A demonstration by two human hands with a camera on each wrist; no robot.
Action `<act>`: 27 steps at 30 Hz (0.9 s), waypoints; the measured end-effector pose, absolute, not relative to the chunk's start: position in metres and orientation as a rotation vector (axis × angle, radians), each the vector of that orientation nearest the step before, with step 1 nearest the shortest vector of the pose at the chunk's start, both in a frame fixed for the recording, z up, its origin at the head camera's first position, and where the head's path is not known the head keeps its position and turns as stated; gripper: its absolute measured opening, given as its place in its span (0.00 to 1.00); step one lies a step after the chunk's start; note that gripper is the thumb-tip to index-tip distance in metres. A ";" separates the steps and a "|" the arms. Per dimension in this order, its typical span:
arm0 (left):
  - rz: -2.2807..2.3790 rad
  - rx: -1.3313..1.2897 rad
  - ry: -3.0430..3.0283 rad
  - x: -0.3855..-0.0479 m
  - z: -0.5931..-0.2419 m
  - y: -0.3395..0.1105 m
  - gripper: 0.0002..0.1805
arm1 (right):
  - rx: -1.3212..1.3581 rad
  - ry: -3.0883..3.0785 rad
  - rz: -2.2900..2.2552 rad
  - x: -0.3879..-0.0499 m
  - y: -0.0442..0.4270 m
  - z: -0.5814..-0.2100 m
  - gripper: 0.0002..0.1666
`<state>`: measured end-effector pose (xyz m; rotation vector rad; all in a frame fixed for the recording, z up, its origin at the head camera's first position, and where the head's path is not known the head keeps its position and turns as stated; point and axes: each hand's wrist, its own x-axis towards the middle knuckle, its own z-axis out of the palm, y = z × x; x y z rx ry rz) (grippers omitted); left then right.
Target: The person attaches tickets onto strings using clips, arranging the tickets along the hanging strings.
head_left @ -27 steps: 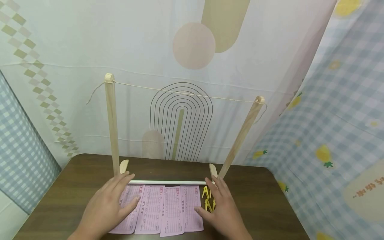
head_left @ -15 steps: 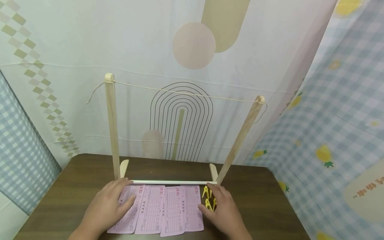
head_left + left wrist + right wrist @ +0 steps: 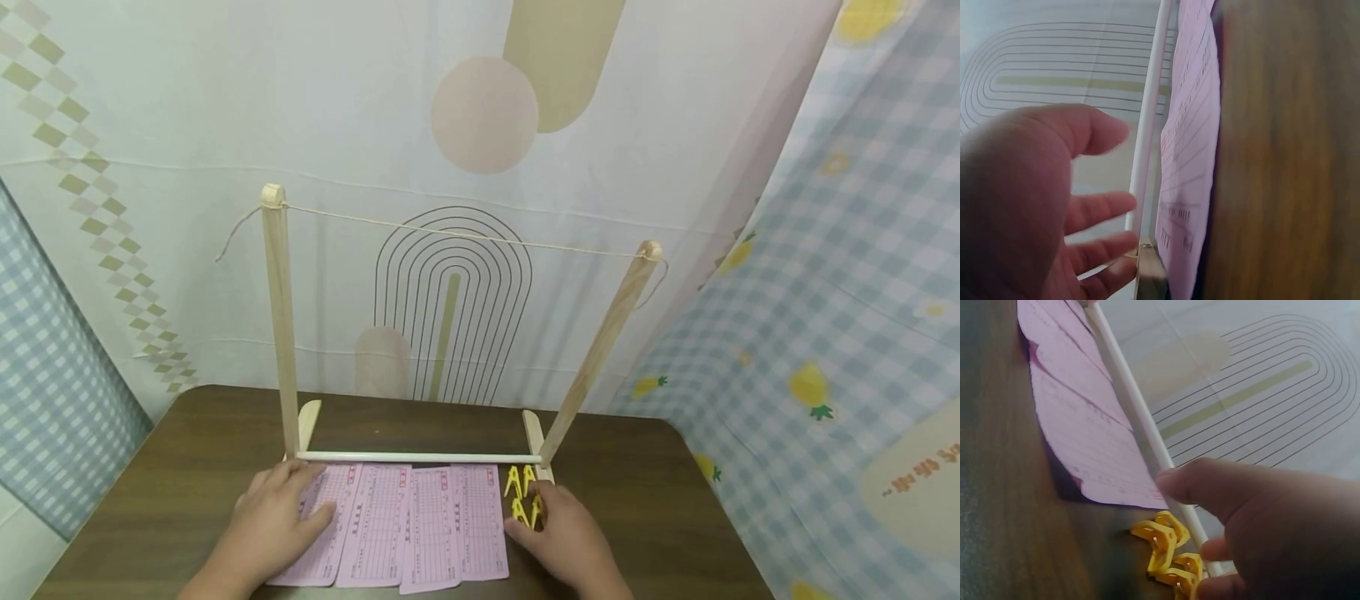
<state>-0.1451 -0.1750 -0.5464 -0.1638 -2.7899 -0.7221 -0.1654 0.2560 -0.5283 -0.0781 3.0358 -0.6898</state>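
In the head view, several pink printed paper slips lie overlapping in a row. My left hand is over the leftmost slip, thumb apart from the fingers and nothing held; whether it touches the paper cannot be told. To the right of the slips is a small group of yellow clothespins. Beside them is my right hand, its fingers loosely bent and its thumb apart, gripping nothing. The right wrist view shows the clothespins just below that hand. Part of the group is hidden by the fingers.
Behind the slips stands a wooden frame with a left post, a right post and a white crossbar. A string joins the post tops. Printed cloth hangs behind the brown table.
Both hands have drawn back toward me from the ends of the crossbar. My right fingers have come down beside the clothespins. The slips and the frame look the same.
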 end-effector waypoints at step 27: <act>-0.627 -0.142 -2.864 -0.145 -0.549 -0.172 0.49 | 0.037 2.922 -0.734 -0.158 0.267 -0.517 0.25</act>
